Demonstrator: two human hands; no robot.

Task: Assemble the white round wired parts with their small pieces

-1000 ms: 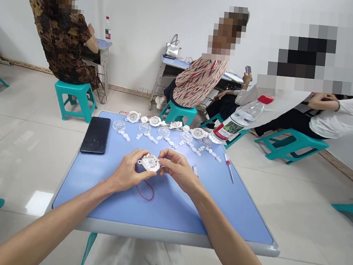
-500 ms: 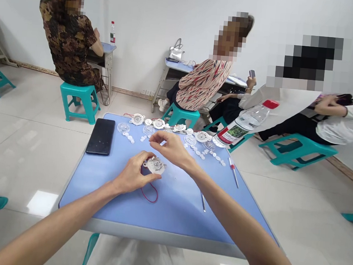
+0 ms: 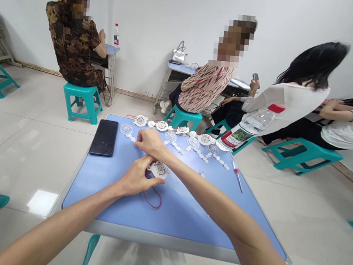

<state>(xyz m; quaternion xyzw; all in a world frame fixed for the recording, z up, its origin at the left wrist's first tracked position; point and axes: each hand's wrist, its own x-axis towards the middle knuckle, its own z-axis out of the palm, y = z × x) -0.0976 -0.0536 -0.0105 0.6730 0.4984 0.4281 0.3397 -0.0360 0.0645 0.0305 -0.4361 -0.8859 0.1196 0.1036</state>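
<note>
My left hand (image 3: 137,177) grips a round white plastic housing (image 3: 158,170) at the middle of the blue table (image 3: 168,226), with a loop of red wire (image 3: 152,199) hanging from it onto the tabletop. My right hand (image 3: 151,142) lies across above it, fingers pointing left, and holds nothing I can see. Its fingertips are close to a transparent plastic dome (image 3: 126,129) and a trail of small white discs (image 3: 132,138). Further along the far edge runs a row of white housings (image 3: 161,125), with more transparent domes (image 3: 193,142) in front of them.
A black smartphone (image 3: 104,137) lies at the table's left. A red-capped plastic bottle (image 3: 251,126) stands past the far right corner. A red-handled screwdriver (image 3: 237,177) lies at the right edge. Several people sit on teal stools (image 3: 82,101) beyond the table.
My right hand has moved left, away from the housing, and now crosses above my left hand toward the dome and discs. My left hand still has the housing.
</note>
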